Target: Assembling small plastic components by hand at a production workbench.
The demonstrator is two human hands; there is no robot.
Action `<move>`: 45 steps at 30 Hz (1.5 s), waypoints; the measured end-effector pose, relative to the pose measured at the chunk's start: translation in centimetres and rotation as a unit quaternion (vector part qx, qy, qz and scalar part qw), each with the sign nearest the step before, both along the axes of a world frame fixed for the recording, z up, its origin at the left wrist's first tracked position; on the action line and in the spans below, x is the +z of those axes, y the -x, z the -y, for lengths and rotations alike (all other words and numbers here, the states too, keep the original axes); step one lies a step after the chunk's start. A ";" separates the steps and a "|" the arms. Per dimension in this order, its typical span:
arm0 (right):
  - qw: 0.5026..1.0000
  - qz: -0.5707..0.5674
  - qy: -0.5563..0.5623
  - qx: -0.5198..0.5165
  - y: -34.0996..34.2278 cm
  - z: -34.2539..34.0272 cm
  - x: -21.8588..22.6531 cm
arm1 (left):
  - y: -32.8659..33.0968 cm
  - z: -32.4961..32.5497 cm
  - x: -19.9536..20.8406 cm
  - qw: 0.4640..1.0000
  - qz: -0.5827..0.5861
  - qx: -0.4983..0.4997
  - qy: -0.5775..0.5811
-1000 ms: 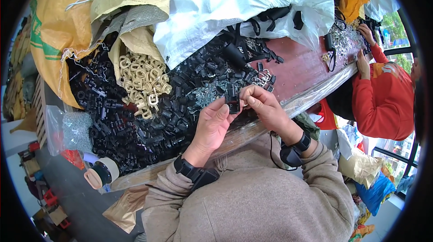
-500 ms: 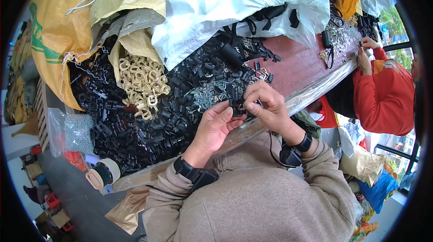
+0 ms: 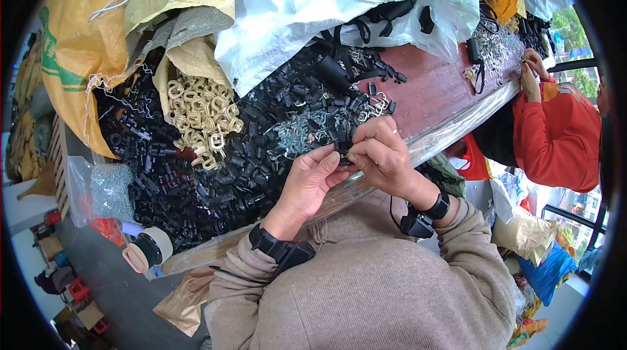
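Over the table's near edge my two hands meet. My left hand (image 3: 311,179) is closed, thumb and fingers pinching a small black plastic part (image 3: 344,160). From the other side my right hand (image 3: 384,159) pinches at the same part, its thumb and forefinger touching my left fingertips. The part is mostly covered by fingers, so its exact kind does not show. Just beyond lies a heap of small black plastic pieces (image 3: 245,167), with a patch of small silvery metal pieces (image 3: 297,133) on it.
Cream-coloured buckles (image 3: 202,111) spill from a paper sack at left. Large white (image 3: 294,10) and yellow sacks (image 3: 85,43) line the far side. A thread spool (image 3: 153,245) sits at the near left corner. At right, a person in a red top (image 3: 555,134) handles small metal pieces.
My right fingers have closed in nearer to my left fingertips and curled down over the black part. The view has shifted slightly.
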State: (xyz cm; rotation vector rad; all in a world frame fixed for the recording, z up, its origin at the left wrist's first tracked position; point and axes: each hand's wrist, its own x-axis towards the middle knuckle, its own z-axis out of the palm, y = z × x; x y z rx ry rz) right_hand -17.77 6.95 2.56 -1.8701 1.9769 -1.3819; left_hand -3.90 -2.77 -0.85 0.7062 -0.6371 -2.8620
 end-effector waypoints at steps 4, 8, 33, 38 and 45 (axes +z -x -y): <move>0.998 -0.056 -0.013 -0.025 0.1 -0.6 0.0 | 0.3 -0.1 0.6 0.999 0.027 -0.016 0.032; 0.998 -0.049 0.004 -0.024 0.0 -0.5 -0.6 | 0.2 -0.2 1.1 0.994 0.057 -0.039 0.081; 0.988 -0.146 0.052 -0.026 -1.0 -2.0 -1.3 | 0.3 -0.6 0.8 0.992 0.035 -0.065 0.107; 0.996 -0.084 0.008 -0.014 -0.7 -1.9 -1.6 | 0.1 -0.6 0.9 0.991 0.041 -0.058 0.111; 0.903 0.393 -0.173 -0.016 0.3 -1.8 -2.7 | -0.1 -0.4 0.7 0.992 0.032 -0.055 0.109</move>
